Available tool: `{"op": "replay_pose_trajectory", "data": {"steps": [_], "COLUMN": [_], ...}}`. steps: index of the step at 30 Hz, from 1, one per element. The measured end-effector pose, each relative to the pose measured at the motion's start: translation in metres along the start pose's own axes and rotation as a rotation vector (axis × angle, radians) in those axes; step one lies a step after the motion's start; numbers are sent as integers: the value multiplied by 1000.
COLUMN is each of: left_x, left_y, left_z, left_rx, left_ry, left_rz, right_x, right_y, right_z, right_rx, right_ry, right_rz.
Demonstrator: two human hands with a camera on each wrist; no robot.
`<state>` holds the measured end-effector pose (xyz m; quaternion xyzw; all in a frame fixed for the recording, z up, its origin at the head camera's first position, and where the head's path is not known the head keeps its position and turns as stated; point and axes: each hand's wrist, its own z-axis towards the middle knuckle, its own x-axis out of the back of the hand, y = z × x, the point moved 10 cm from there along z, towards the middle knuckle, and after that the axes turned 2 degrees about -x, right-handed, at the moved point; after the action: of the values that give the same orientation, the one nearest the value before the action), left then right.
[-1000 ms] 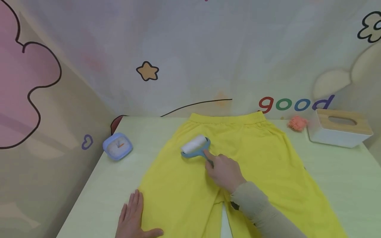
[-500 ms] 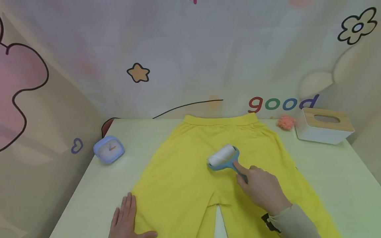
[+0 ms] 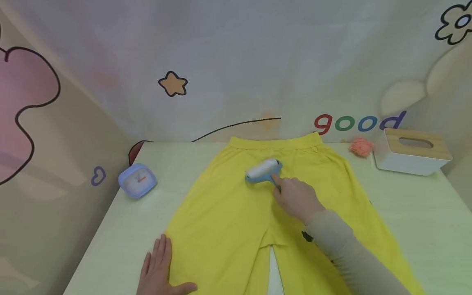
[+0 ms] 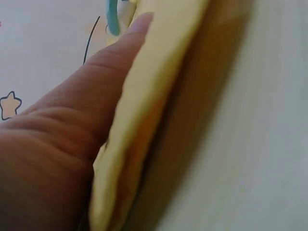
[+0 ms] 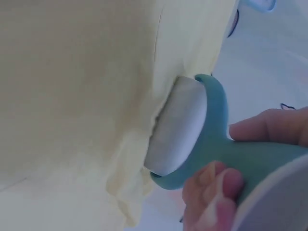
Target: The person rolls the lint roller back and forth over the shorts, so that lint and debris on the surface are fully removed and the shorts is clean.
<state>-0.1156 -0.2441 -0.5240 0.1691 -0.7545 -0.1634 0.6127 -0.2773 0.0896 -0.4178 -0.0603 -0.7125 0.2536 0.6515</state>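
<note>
A pair of yellow pants lies spread on the table, waistband at the far side. My right hand grips the handle of a lint roller, index finger stretched along it. The roller's white cylinder meets the cloth below the waistband. In the right wrist view the blue frame of the lint roller shows, and thin dark hair-like lines mark the fabric. My left hand lies flat at the pants' left edge, fingers straight and thumb spread over the cloth. The left wrist view shows the thumb along the fabric's edge.
A blue clock stands at the table's left edge. At the back right are a coral fluffy ball and a white tissue box with a wooden lid. A printed backdrop rises behind the table.
The lint roller went right and toward me over the pants, then back up toward the waistband. My left hand keeps its place on the pants' edge. The head view shifts slightly.
</note>
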Motion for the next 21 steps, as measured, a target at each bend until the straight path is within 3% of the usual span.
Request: {"op": "replay_pose_trajectory", "data": {"steps": [5,11,16,21], "left_x": [0,3,2,1], "left_y": [4,5,3,0], "left_z": [1,4,3,2], "left_rx": [-1,2,4,29], "left_ry": [-13,-2,4,-18], "left_rz": [-11,7,-3,-2], "right_x": [-6,-5,-1,17], "right_y": [0,-3,3,-2], "right_z": [35,50,42,18], "right_rx": [-37,-56,-64,-21], "right_ry": [-30,-21,35,112], "right_rz": [14,48,59,62]}}
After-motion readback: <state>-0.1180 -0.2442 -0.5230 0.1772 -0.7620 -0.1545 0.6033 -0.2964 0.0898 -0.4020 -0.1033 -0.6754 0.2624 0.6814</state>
